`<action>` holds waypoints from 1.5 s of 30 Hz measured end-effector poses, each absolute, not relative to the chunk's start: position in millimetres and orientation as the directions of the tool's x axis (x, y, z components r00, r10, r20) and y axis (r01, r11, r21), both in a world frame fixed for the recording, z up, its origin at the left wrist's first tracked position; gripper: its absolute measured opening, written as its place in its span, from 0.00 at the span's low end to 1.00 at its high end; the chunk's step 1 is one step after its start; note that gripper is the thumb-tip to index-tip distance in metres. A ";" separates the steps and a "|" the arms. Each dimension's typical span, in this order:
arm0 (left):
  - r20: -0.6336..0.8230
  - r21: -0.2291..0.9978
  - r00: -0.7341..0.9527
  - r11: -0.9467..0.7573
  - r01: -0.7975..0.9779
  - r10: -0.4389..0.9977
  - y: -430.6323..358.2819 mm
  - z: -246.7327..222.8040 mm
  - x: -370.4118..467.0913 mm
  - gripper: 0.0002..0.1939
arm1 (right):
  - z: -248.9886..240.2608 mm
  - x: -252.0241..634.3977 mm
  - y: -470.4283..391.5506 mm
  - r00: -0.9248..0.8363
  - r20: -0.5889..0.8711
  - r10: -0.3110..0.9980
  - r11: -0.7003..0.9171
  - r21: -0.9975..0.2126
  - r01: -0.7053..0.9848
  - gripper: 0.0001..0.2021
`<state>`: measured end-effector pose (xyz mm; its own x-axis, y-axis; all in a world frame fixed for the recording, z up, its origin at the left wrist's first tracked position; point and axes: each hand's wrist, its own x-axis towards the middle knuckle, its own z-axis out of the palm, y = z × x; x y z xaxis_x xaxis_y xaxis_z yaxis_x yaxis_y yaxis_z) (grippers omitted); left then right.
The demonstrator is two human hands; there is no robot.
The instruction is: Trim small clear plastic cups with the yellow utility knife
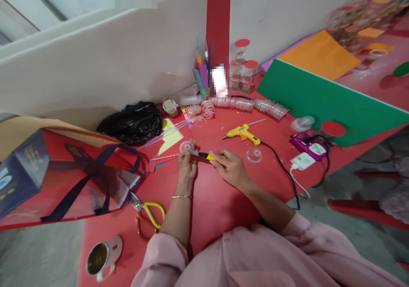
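Observation:
My left hand [188, 161] is closed around a small clear plastic cup or lid [184, 147] with a pinkish rim, raised over the red table. In my right hand [231, 166] is a yellow-and-black box cutter [207, 156]. Its blade points left and meets the plastic piece near the middle; whether it cuts in cannot be seen. A similar clear piece [254, 155] lies on the table to the right of my right hand. Beyond that hand rests a yellow glue gun [242, 134], its nozzle facing left, with a clear stick out of the back.
Scissors [149, 214] and a mug of liquid [105, 258] sit at the near left, beside a large gift bag [79, 172]. Nested clear cups [234, 103] line the back. At right are a purple power strip [309, 145], cables and a green sheet [326, 101].

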<state>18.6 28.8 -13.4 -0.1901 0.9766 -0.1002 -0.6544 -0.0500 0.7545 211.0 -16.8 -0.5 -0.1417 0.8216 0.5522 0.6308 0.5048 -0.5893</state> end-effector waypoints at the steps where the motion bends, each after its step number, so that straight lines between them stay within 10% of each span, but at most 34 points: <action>1: -0.104 0.753 -0.194 -0.050 -0.657 0.975 28.8 -12.9 18.7 0.28 | -0.4 211.1 -16.7 -0.140 0.554 0.820 0.507 -0.591 0.628 0.19; 16: -0.088 0.765 -0.184 -0.052 -0.642 0.979 27.7 -13.7 18.1 0.23 | -3.7 212.0 -16.2 -0.135 0.618 0.774 0.500 -0.467 0.729 0.20; 45: -0.073 0.815 -0.202 -0.059 -0.576 0.977 29.6 -16.2 18.3 0.26 | 7.4 215.3 -16.6 -0.164 0.549 0.820 0.518 -0.588 0.621 0.16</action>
<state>18.3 29.6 -16.2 -0.2022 0.9766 -0.0725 -0.5760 -0.0587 0.8153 215.3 -16.6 7.4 -0.1636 0.8196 0.5491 0.6214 0.5179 -0.5879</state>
